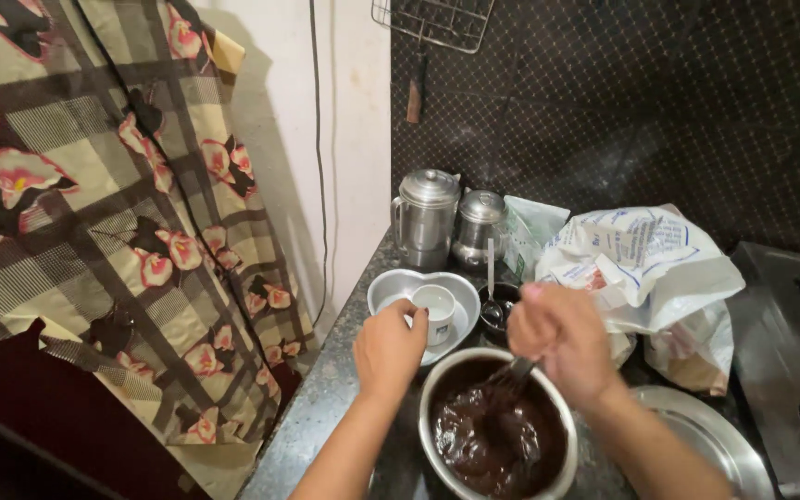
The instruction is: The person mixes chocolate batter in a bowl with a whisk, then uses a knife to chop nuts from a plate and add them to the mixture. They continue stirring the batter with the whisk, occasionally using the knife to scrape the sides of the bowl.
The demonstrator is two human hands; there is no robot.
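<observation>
Nearest the camera sits a steel bowl (562, 407) of dark brown batter (493, 444), directly below and between both forearms. Over its far rim, the right hand (557, 338) is closed in a fist around the handle of a whisk (508, 378), whose wires dip into the batter; its long axis slants down and leftward from the fist. At the bowl's far-left edge, the left hand (389, 350) is curled, fingers bent, seemingly gripping the rim, though the contact itself is hidden. Just beyond it a white cup (437, 310) stands in a heart-shaped tin (391, 282). A steel plate (710, 435) lies to the right.
</observation>
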